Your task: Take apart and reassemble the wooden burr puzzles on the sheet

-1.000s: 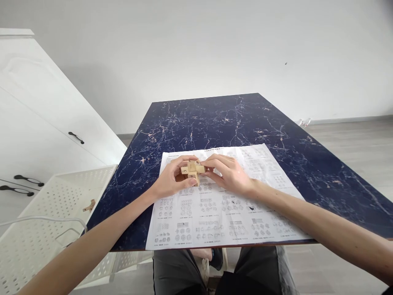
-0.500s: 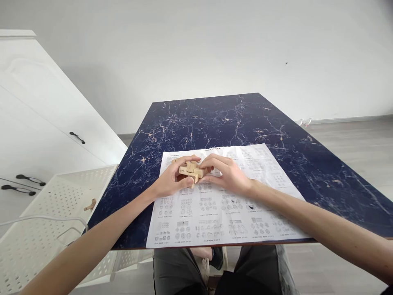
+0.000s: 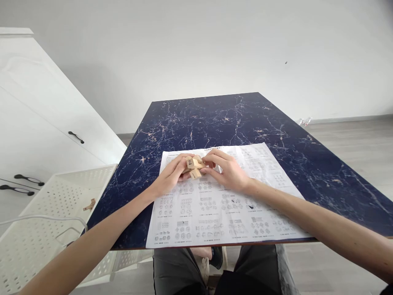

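Between the fingers of a person's two bare hands, a cluster of interlocking wooden blocks [image 3: 193, 163] is held above a printed sheet [image 3: 215, 219]. The left hand [image 3: 168, 177] has its fingers bent around the left side of the cluster, partly closed and gripping it; some of those fingers are hidden behind the wood. The right hand [image 3: 229, 170] comes in from the other side, thumb and forefinger brought near each other in a pinch on the cluster's right end, the remaining fingers curled loosely above. Facing up between the two sets of fingertips is a pale block end with a black mark resembling a letter Z, and just below it, toward the person, another block end juts out at a tilt with a short dark stroke. Beneath and nearer than the fingers, the white sheet shows rows of small puzzle drawings, its print too fine to read. Beyond the fingertips stretches a dark blue, marble-patterned table [image 3: 208, 123]. Well to the left of the left fingers, and lower, a small wooden piece [image 3: 89, 205] lies on a white perforated shelf [image 3: 58, 196], with a white cable [image 3: 43, 218] nearby.
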The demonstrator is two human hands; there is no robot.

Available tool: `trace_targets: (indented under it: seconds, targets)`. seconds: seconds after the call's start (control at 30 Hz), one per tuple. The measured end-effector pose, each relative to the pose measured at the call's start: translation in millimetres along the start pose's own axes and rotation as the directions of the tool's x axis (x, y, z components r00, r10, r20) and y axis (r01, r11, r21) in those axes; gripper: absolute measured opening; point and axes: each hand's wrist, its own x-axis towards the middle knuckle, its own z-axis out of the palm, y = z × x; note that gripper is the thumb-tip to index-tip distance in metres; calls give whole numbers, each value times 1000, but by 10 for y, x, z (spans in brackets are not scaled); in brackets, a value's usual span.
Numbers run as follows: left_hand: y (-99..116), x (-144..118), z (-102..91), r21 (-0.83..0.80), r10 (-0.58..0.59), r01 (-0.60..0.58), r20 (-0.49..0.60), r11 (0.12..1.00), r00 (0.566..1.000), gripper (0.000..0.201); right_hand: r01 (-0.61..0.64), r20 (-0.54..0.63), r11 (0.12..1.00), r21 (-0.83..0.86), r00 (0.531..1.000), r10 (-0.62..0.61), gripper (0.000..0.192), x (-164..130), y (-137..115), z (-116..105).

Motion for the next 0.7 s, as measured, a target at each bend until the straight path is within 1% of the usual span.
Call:
trace_targets:
  seconds: [0.07, 0.13, 0.2, 0.3, 0.37, 0.47, 0.53, 0.57, 0.63, 0.7]
  targets:
    - [-17, 20, -33, -53, -23, 21, -31, 998, 999, 44, -6, -12, 1000, 17, 1000, 6, 12, 10, -8, -15]
    - [-28, 43, -83, -115, -37, 27, -92, 993, 995, 40, -26, -23, 999, 19, 999, 27, 12, 24, -21, -36]
    - [-29, 64, -131, -183, -37, 3, -177, 983, 983, 39, -68, -40, 998, 9, 997, 68, 12, 33, -26, -52]
    - [-14, 82, -163, -218, -31, -35, -294, 975, 955, 38, -169, -51, 985, -39, 985, 167, 18, 32, -15, -51]
    - [-2, 80, -155, -191, -27, -39, -331, 981, 943, 35, -267, -21, 960, -87, 964, 266, 26, 26, -8, -35]
    - [7, 66, -125, -150, -14, -33, -300, 988, 954, 33, -406, 35, 901, -156, 909, 415, 36, 26, -6, -12]
    - [5, 58, -112, -132, -9, -26, -251, 991, 968, 34, -457, 74, 874, -167, 878, 473, 37, 31, -1, -4]
    - [1, 55, -110, -125, -11, -18, -232, 992, 973, 35, -464, 83, 871, -163, 873, 480, 36, 34, 4, -3]
    - [-6, 49, -109, -105, -28, 6, -207, 994, 978, 40, -438, 64, 888, -143, 891, 450, 34, 36, 21, -5]
    - [-8, 43, -107, -73, -47, 34, -191, 997, 980, 46, -365, 24, 923, -118, 929, 370, 35, 35, 34, -12]
